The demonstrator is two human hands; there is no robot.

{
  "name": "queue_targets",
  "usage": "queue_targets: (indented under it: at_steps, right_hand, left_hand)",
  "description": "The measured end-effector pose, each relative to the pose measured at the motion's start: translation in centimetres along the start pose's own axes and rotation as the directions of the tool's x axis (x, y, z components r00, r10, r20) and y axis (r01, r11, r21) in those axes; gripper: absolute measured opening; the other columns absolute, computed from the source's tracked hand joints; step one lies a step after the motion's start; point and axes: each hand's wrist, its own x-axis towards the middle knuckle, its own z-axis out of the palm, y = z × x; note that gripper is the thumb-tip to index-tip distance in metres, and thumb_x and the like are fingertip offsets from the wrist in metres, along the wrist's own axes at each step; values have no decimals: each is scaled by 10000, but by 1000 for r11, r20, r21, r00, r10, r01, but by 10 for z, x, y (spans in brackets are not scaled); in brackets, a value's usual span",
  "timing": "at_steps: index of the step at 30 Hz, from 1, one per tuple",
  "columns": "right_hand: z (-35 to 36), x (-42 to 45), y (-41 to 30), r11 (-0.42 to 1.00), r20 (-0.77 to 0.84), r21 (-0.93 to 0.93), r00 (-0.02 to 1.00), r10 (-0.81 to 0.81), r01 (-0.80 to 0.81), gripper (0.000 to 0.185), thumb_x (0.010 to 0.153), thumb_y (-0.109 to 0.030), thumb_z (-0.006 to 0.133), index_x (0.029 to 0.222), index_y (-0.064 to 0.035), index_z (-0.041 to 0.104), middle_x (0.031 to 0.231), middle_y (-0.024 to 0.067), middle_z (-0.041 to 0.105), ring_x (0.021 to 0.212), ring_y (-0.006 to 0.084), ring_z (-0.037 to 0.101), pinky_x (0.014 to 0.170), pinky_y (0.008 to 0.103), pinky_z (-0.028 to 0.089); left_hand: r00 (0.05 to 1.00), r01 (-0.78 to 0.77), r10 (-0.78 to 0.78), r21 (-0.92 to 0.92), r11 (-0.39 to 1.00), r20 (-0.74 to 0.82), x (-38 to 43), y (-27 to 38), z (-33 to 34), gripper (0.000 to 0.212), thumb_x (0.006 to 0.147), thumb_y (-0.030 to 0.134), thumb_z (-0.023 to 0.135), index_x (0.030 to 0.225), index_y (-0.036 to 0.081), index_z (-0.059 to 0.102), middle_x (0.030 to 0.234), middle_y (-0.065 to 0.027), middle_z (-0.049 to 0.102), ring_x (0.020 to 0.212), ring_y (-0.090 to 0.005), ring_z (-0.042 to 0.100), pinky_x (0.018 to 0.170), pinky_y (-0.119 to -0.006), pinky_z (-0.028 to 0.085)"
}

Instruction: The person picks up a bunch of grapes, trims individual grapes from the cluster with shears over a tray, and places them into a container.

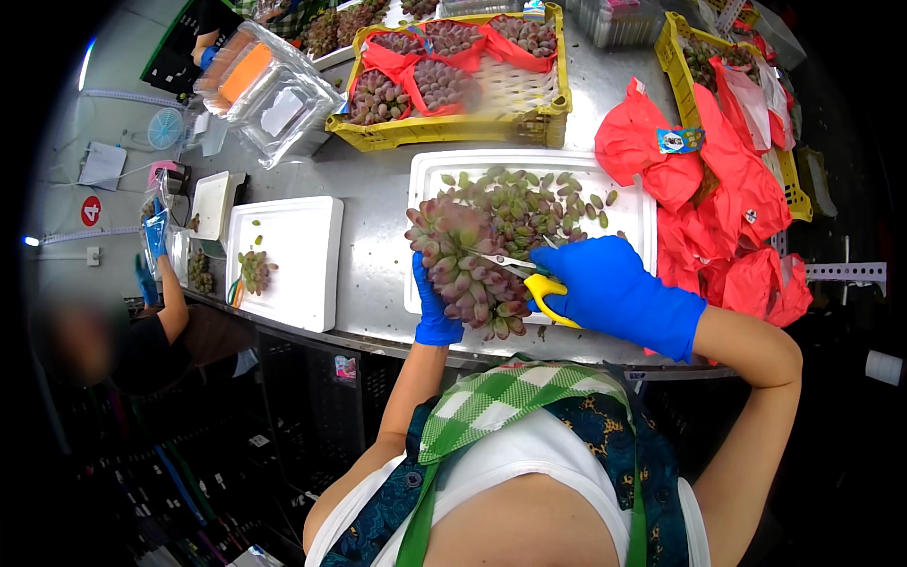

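My left hand (434, 308), in a blue glove, holds up a large bunch of reddish-green grapes (468, 273) over the near edge of a white tray (641, 212). The bunch hides most of that hand's fingers. In my right hand (609, 283), also blue-gloved, are small scissors (551, 294) with yellow handles; their blades are parted and point left, against the bunch. Loose grapes and small clusters (521, 205) lie in the tray behind the bunch.
A yellow crate (446, 135) with grape bunches in red wrapping stands behind the tray. Red wrappers (744, 212) heap at the right, beside another yellow crate (680, 85). Clear plastic boxes (283, 113) and a second white tray (297, 266) are left. A co-worker's gloved hand (156, 230) is far left.
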Motion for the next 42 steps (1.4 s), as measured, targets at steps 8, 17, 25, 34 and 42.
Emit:
queue_targets:
  at_steps: [8, 17, 25, 34, 42]
  right_hand:
    - [2, 6, -2, 1000, 50, 9, 999, -16, 15, 248, 685, -270, 620, 834, -89, 540, 651, 114, 565, 583, 297, 554, 480, 385, 413]
    - [10, 11, -2, 998, -1, -36, 999, -49, 49, 259, 671, -264, 628, 830, -90, 522, 627, 103, 549, 567, 286, 551, 472, 391, 405]
    - [14, 11, 2, 998, 14, -35, 999, -46, 46, 285, 659, -265, 631, 867, -98, 529, 635, 107, 560, 556, 291, 551, 469, 390, 405]
    - [9, -1, -5, 999, 28, -44, 1000, -11, 12, 276, 661, -246, 625, 841, -72, 511, 644, 106, 551, 556, 286, 548, 471, 385, 406]
    - [-1, 9, -15, 986, 72, -166, 997, 4, 8, 247, 631, -196, 626, 761, -33, 493, 612, 125, 531, 541, 282, 545, 476, 378, 414]
  left_hand:
    - [997, 35, -19, 216, 976, -74, -11, 1, 23, 532, 837, 490, 340, 1205, 108, 377, 1147, -83, 451, 1034, -221, 476, 871, -351, 416]
    - [992, 75, -55, -179, 981, 111, -10, -1, -3, 485, 849, 461, 343, 1195, 126, 396, 1101, -79, 485, 999, -215, 504, 835, -343, 445]
    - [997, 20, -19, 8, 1000, -78, -10, 0, 18, 384, 858, 427, 358, 1091, 137, 454, 932, -24, 522, 886, -194, 553, 739, -310, 499]
    - [950, -18, 52, 112, 993, -308, -5, -2, 30, 334, 866, 423, 345, 1012, 151, 473, 802, 20, 511, 748, -118, 564, 621, -241, 504]
    - [942, 75, 67, 401, 913, -329, -19, -4, 40, 576, 843, 495, 340, 1259, 98, 327, 1237, -87, 397, 1093, -225, 428, 944, -354, 343]
